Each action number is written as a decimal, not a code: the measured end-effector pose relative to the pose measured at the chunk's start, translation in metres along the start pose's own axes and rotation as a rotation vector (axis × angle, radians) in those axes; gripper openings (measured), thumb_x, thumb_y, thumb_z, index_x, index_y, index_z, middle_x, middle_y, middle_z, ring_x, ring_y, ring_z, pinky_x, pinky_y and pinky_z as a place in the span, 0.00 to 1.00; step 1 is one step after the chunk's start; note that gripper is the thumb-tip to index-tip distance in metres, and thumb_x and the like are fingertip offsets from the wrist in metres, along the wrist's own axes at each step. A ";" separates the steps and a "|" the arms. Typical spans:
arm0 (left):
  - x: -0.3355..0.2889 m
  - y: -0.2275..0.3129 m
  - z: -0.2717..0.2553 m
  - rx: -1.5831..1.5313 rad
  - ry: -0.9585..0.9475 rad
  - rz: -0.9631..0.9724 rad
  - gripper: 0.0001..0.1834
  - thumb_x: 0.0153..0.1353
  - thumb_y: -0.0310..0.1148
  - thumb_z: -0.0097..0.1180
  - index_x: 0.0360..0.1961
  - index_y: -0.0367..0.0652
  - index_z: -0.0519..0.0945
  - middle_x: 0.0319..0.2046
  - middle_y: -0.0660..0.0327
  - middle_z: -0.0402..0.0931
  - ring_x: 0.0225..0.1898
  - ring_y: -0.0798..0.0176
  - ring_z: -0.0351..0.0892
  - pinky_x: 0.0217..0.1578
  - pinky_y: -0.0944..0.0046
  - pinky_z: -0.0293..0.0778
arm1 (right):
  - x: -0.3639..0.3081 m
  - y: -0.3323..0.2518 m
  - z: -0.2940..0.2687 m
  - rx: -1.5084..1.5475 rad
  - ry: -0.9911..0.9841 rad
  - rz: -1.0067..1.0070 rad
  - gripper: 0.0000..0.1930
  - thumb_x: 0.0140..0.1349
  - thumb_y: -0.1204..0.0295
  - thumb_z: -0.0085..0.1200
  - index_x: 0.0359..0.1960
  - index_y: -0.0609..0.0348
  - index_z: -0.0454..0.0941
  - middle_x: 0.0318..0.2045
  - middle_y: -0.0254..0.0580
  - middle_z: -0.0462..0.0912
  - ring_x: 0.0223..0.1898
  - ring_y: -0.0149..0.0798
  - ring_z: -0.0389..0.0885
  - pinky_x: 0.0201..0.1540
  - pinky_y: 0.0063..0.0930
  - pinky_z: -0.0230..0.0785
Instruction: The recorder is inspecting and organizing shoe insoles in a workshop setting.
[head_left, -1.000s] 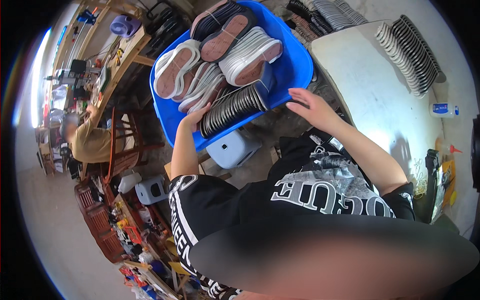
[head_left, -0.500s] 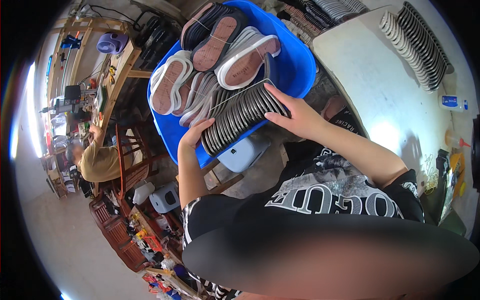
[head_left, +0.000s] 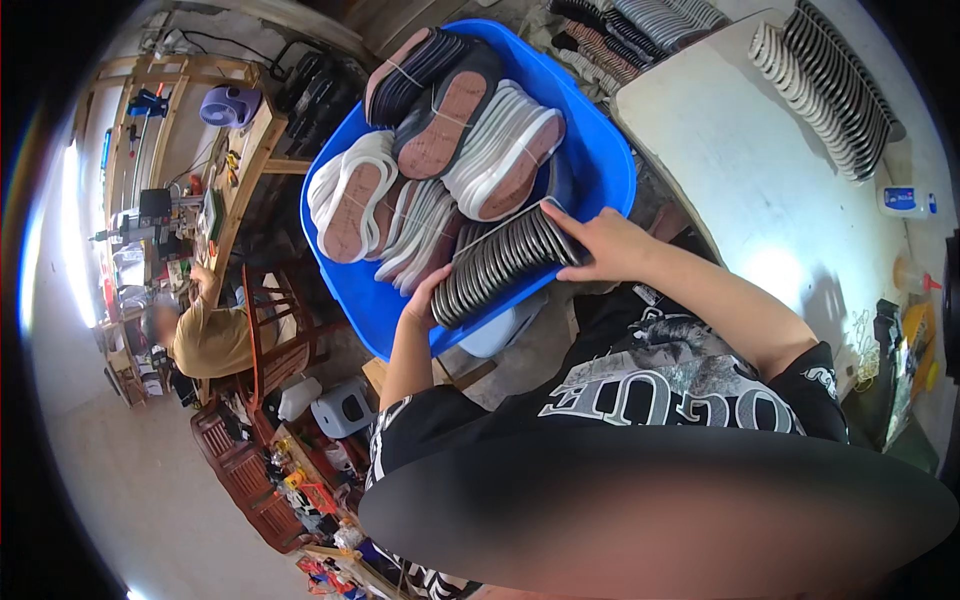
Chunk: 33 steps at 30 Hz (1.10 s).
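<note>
A bundle of dark, glossy-edged shoe soles [head_left: 505,265] is held between my hands, over the near side of a blue plastic tub [head_left: 603,130]. A thin pale tie runs along its top. My left hand [head_left: 424,300] presses on the bundle's left end, and my right hand [head_left: 608,246] grips the right end, its fingers bent over the outermost sole. Behind it in the tub lie white soles [head_left: 500,150] with brownish-pink faces, a dark-edged sole bundle [head_left: 440,130], another white bundle [head_left: 350,205] and a grey-and-white bundle [head_left: 420,235].
On the right, a white table [head_left: 715,125] carries rows of stacked soles [head_left: 835,90] and a white-and-blue bottle [head_left: 905,202]. More soles [head_left: 640,30] lie beyond the tub. To the left, another person [head_left: 215,335] sits on a wooden chair [head_left: 270,330] at a cluttered workbench [head_left: 240,180].
The view has shifted slightly, so the tub and bench sit lower and further right. The bundle looks a little smaller, as though lowered toward the tub, with both hands still on it.
</note>
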<state>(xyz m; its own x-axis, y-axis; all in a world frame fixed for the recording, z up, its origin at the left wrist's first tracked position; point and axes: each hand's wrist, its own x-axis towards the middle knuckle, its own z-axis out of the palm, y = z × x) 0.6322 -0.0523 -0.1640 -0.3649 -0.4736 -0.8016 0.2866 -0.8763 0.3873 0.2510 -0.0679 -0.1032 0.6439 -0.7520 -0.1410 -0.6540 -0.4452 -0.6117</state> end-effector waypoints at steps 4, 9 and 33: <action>-0.008 -0.002 0.002 0.050 0.022 0.019 0.29 0.65 0.46 0.49 0.58 0.32 0.69 0.47 0.51 0.79 0.45 0.58 0.81 0.48 0.57 0.77 | -0.008 0.001 -0.003 0.133 -0.062 -0.010 0.53 0.52 0.47 0.61 0.71 0.51 0.39 0.26 0.58 0.79 0.31 0.58 0.78 0.42 0.40 0.66; 0.015 0.015 -0.013 0.008 0.172 -0.048 0.33 0.64 0.48 0.51 0.56 0.26 0.68 0.47 0.50 0.78 0.44 0.58 0.82 0.45 0.59 0.78 | 0.006 0.003 0.009 0.277 -0.031 0.136 0.52 0.54 0.40 0.54 0.70 0.57 0.41 0.40 0.68 0.78 0.43 0.64 0.77 0.52 0.43 0.65; -0.058 0.032 0.064 0.588 -0.199 0.284 0.56 0.32 0.32 0.73 0.64 0.32 0.57 0.57 0.52 0.69 0.58 0.55 0.69 0.61 0.57 0.60 | -0.015 -0.041 0.013 1.584 0.059 0.555 0.51 0.53 0.48 0.63 0.65 0.73 0.48 0.56 0.57 0.70 0.53 0.44 0.76 0.52 0.31 0.72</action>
<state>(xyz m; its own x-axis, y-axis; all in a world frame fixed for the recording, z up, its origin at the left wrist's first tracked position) 0.6064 -0.0588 -0.0759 -0.5190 -0.6498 -0.5553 -0.1135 -0.5915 0.7983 0.2737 -0.0323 -0.0855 0.4494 -0.6717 -0.5889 0.2599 0.7290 -0.6332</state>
